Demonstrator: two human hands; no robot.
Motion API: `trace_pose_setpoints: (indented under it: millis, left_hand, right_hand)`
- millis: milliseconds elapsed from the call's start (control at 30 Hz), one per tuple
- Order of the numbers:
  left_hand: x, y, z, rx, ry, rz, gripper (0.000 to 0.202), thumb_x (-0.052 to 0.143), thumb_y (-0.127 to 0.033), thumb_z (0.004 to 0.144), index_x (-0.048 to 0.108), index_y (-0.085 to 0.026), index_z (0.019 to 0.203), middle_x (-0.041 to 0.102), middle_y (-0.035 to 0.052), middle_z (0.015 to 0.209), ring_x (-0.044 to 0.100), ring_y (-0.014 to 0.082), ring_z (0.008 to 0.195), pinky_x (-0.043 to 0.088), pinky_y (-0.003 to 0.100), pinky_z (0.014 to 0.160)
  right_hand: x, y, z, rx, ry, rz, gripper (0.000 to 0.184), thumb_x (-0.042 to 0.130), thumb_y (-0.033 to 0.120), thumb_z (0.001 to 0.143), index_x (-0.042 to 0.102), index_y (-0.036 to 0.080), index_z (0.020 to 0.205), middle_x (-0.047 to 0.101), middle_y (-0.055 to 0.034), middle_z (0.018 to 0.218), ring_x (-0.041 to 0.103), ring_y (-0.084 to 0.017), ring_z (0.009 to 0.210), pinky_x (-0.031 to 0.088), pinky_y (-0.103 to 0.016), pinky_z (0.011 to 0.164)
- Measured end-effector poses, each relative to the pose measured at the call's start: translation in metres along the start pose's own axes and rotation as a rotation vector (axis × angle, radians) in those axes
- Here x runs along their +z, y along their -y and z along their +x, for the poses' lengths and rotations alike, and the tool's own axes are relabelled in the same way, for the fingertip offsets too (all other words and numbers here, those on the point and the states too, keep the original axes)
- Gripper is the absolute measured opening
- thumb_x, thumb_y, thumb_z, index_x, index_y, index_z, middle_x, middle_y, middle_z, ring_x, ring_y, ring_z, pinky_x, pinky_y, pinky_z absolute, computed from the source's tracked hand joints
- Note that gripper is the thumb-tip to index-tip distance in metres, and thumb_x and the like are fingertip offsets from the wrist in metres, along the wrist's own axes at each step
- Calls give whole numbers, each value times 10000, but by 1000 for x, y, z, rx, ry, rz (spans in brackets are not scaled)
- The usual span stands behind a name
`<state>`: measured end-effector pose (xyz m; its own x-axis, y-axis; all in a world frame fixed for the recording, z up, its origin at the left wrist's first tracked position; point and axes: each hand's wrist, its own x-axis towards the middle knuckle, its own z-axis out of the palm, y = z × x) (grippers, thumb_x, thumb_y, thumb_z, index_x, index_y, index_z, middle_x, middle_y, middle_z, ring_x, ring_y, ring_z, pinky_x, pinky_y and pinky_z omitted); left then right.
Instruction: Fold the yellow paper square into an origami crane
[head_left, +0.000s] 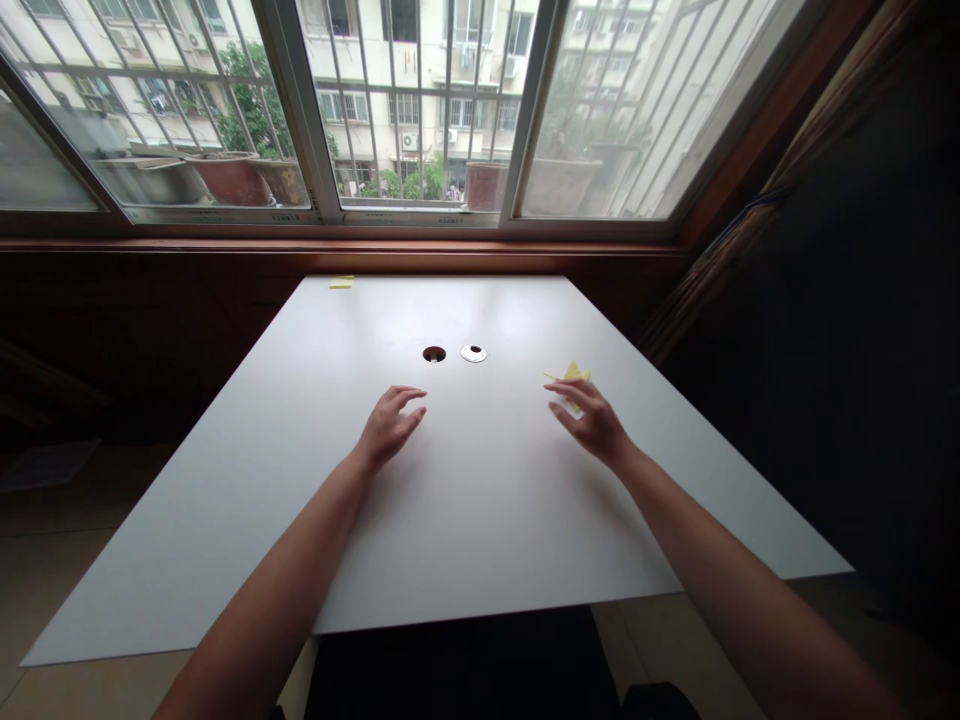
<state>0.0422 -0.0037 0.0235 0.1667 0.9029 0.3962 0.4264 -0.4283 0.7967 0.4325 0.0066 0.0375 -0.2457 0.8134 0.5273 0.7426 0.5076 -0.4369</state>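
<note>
My left hand (390,425) hovers just over the white table (480,520) near its middle, fingers apart and slightly curled, holding nothing. My right hand (589,418) is stretched out to the right of it, fingers apart, with its fingertips beside a small folded yellow paper (574,373). The paper lies on the table just beyond the hand and is partly hidden by the fingers. I cannot tell if the fingers touch it.
A round cable hole (434,354) and a white round cap (473,352) sit on the table beyond my hands. Small yellow paper pieces (340,283) lie at the far left edge. A barred window runs behind, and a dark curtain hangs at the right.
</note>
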Motion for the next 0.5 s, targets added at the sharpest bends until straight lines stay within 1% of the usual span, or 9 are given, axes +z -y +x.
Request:
trace_pose_setpoints:
  millis: [33, 100, 133, 200, 267, 333, 400, 500]
  left_hand:
    - [0, -5, 0, 66, 70, 104, 382, 591, -445, 914, 649, -269, 1248, 576, 104, 1316, 537, 289, 1248, 440, 469, 1075]
    - [0, -15, -1, 168, 217, 275, 519, 592, -477, 916, 533, -291, 1397, 463, 105, 1478, 397, 326, 1397, 353, 526, 1152]
    - [0, -20, -2, 211, 287, 342, 597, 596, -503, 911, 467, -291, 1454, 396, 106, 1539, 320, 341, 1449, 313, 547, 1176]
    - [0, -29, -6, 284, 391, 441, 724, 590, -558, 902, 355, -273, 1525, 294, 116, 1602, 197, 362, 1504, 236, 581, 1204]
    - [-2, -34, -13, 335, 445, 502, 796, 572, -601, 899, 283, -257, 1556, 243, 127, 1623, 136, 371, 1519, 183, 607, 1211]
    - [-4, -33, -22, 366, 472, 532, 838, 561, -629, 894, 239, -253, 1570, 214, 135, 1632, 116, 370, 1524, 160, 614, 1212]
    - [-5, -28, -29, 375, 490, 548, 874, 556, -652, 885, 209, -251, 1579, 200, 141, 1635, 117, 365, 1525, 147, 607, 1215]
    - [-6, -16, -37, 351, 508, 567, 922, 543, -699, 863, 186, -249, 1584, 204, 143, 1632, 138, 359, 1522, 126, 595, 1221]
  right_hand:
    - [4, 12, -1, -57, 81, 24, 391, 582, 364, 917, 624, 291, 1299, 618, -80, 1274, 547, -313, 1238, 428, -543, 1098]
    - [12, 36, -2, -145, 240, 32, 496, 579, 409, 929, 525, 309, 1411, 565, -80, 1379, 515, -319, 1287, 431, -537, 1098]
    - [16, 47, -3, -178, 296, 26, 546, 576, 434, 932, 474, 308, 1453, 532, -86, 1426, 496, -318, 1313, 435, -526, 1099]
    - [25, 66, -3, -240, 380, 6, 640, 570, 482, 934, 381, 290, 1514, 457, -101, 1505, 448, -312, 1368, 417, -509, 1124]
    - [34, 82, -4, -288, 425, -11, 722, 570, 526, 926, 309, 272, 1549, 381, -111, 1565, 376, -313, 1429, 372, -512, 1162]
    - [45, 92, -5, -325, 455, -15, 780, 562, 562, 920, 254, 261, 1570, 335, -111, 1595, 324, -312, 1464, 339, -515, 1184]
    - [56, 98, -6, -349, 482, -19, 828, 555, 601, 910, 224, 245, 1580, 319, -119, 1603, 298, -316, 1479, 311, -524, 1197]
    - [72, 101, -9, -350, 524, -44, 880, 531, 663, 894, 210, 223, 1585, 294, -132, 1613, 266, -324, 1494, 276, -545, 1205]
